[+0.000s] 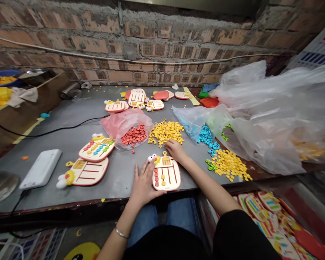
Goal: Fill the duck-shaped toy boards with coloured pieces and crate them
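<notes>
A cream toy board [173, 175] with a red rim and a chick's head lies on the table in front of me. Red beads and a couple of yellow ones sit in its slots. My left hand [143, 185] rests spread along the board's left side, fingertips by the chick's head and thumb at the lower edge. Beyond the board, my right hand [176, 151] is at the near edge of a pile of yellow beads [166, 130]. Its fingers are drawn together; what is between them is hidden. Red beads [134, 135] spill from a pink bag [123, 121] left of that pile.
Two more boards [93, 172] overlap at left, near a white power bank [41, 169]. Several boards [137, 97] lie at the back. Blue beads [205, 134], more yellow beads [230, 164] and plastic bags [273, 119] are at right. A bin of filled boards [271, 216] stands below.
</notes>
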Motion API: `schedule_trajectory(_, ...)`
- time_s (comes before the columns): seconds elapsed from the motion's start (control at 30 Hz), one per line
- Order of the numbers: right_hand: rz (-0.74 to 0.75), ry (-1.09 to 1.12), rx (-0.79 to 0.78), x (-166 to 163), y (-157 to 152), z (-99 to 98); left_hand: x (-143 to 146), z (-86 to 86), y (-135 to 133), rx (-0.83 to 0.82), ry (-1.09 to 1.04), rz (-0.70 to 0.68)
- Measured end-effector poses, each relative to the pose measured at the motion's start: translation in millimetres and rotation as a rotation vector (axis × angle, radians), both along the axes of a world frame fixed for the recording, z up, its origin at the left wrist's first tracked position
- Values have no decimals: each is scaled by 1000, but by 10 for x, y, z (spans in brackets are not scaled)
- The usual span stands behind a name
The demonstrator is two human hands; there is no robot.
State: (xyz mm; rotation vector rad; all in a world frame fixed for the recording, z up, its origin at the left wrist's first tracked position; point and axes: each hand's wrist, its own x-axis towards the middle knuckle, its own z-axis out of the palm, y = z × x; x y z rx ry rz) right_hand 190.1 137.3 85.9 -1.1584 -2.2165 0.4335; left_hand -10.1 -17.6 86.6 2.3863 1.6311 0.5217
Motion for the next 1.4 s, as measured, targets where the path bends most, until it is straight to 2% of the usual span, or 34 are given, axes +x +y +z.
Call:
schedule_trajectory(0.13,60,125,-13,170,-293,185,-6,-15,-1,11,0,-7)
schedule_trajectory(0.27,113,83,-33,282,-548,293,-7,-21,7,9,-7,-7)
schedule_trajectory(0.4,154,-7,31,250,-599,191,-7,-29,14,-7,-10,0)
schedule_trajectory(0.53,142,-7,61,228,-606,84,-5,-20,11,-9,-11,-3)
schedule_trajectory(0.77,130,-11,56,307,-697,84,-2,-4,6,-9,18,4)
schedule_trajectory(0.9,67,-24,94,331,-699,77,4,2,7,-1,31,12)
schedule_trajectory(1.1,137,135,21,339,-645,-1,20,25,31,-14,35,28)
schedule_trajectory(1.27,97,211,33,280,-452,-51,52,123,172,-22,50,51)
schedule_trajectory(1.4,108,136,72,271,-287,-6,58,163,308,11,44,43)
